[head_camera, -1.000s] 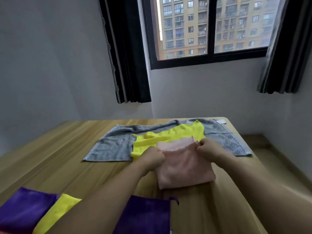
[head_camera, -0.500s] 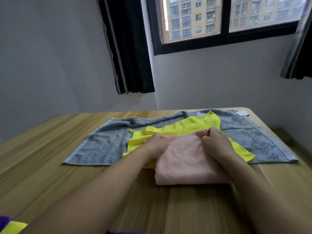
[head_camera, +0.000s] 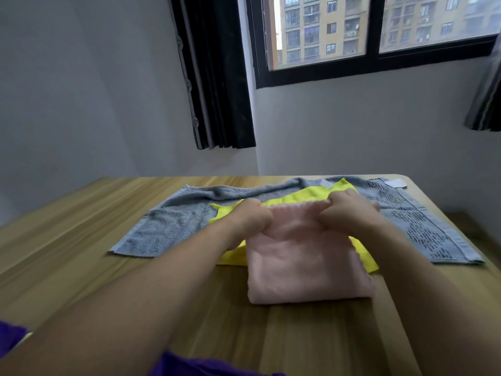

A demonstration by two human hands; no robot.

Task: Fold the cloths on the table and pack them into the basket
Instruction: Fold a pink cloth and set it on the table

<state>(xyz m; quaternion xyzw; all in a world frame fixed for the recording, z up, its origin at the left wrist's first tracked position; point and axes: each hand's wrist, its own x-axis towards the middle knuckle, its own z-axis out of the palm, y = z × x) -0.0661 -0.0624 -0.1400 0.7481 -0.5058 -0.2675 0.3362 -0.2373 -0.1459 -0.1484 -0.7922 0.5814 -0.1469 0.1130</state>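
With my left hand (head_camera: pixel 250 218) and right hand (head_camera: pixel 345 213) now pinching the soft pink folded cloth (head_camera: pixel 303 256) at its far edge mid-frame, I am finishing its fold, basket unseen.

Two hands, the left hand (head_camera: pixel 253 217) and right hand (head_camera: pixel 344 210), work at one wooden table (head_camera: pixel 67 248) bearing one pink cloth (head_camera: pixel 303 264), one yellow cloth (head_camera: pixel 306 195) and one grey towel (head_camera: pixel 173 226) (plus purple fabric (head_camera: pixel 206 366) at the table's near edge, pieces uncountable).
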